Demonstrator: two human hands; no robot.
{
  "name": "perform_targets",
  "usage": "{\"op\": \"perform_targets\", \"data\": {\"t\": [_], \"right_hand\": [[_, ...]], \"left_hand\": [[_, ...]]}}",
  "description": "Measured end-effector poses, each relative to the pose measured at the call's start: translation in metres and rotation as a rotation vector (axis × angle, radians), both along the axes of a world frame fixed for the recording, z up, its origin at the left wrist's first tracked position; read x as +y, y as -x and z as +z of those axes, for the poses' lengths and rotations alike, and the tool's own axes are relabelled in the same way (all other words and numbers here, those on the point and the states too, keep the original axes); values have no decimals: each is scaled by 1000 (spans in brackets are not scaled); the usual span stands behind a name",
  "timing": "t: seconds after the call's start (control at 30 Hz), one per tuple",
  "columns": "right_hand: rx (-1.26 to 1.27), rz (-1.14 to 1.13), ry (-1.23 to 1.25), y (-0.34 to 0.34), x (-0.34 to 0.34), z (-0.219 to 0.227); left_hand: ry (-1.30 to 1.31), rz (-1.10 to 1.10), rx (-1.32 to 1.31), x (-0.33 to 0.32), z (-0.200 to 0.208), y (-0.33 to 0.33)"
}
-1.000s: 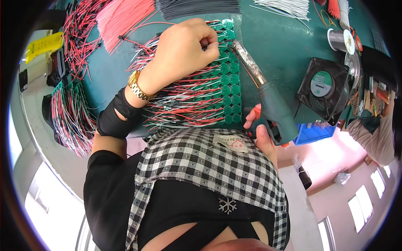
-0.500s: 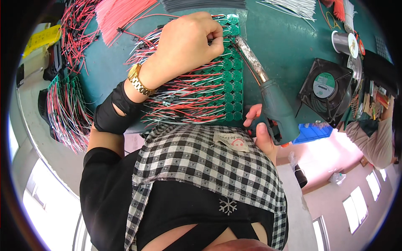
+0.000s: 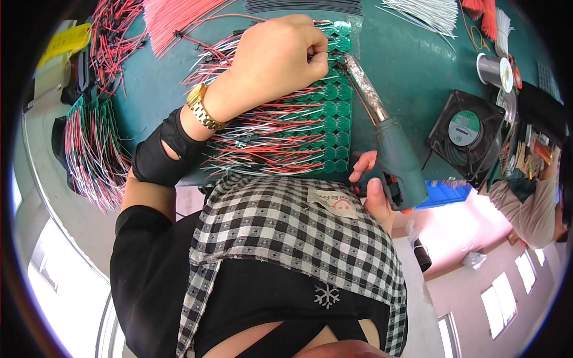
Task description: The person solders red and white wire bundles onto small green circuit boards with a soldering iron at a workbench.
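My left hand, with a gold watch on its wrist, is closed in a pinch over the upper part of a panel of small round green circuit boards. Its fingers appear to hold a thin wire, mostly hidden by the hand. Red, white and black wires fan leftward from the panel, some with black connectors. In my right hand, low by the table edge, is a dark green soldering gun. Its stained metal tip points up-left and meets the panel's right side, close to the left fingertips.
A black square fan and a solder wire spool stand at right. Bundles of pink wires, white wires and dark wires lie at the back. More wired boards hang at left. Another person's sleeve shows far right.
The whole view has shifted slightly. Both hands keep nearly the same pose, and the soldering gun's tip stays by the left fingertips at the panel.
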State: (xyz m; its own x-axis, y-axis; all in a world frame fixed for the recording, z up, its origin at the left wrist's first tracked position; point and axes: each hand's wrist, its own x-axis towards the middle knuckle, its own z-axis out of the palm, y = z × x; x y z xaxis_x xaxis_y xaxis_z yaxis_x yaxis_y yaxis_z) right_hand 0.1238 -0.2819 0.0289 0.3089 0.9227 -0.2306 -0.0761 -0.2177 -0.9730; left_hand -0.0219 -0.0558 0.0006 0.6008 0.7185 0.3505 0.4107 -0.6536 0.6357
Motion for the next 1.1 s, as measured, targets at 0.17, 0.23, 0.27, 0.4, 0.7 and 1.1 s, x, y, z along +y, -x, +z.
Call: {"op": "perform_targets", "data": {"t": [0.17, 0.23, 0.27, 0.4, 0.7, 1.1], "right_hand": [[59, -66, -11, 2, 0, -2], [61, -83, 51, 3, 5, 13], [61, -107, 111, 3, 6, 18], [27, -106, 38, 3, 6, 12], [55, -104, -45, 4, -3, 2], [79, -46, -8, 3, 0, 1]], "left_hand": [[-29, 1, 13, 0, -1, -1], [-26, 7, 26, 0, -2, 1], [-24, 6, 37, -1, -2, 2], [-31, 5, 42, -1, -2, 1], [-21, 16, -8, -3, 0, 0], [-7, -14, 31, -2, -1, 0]]}}
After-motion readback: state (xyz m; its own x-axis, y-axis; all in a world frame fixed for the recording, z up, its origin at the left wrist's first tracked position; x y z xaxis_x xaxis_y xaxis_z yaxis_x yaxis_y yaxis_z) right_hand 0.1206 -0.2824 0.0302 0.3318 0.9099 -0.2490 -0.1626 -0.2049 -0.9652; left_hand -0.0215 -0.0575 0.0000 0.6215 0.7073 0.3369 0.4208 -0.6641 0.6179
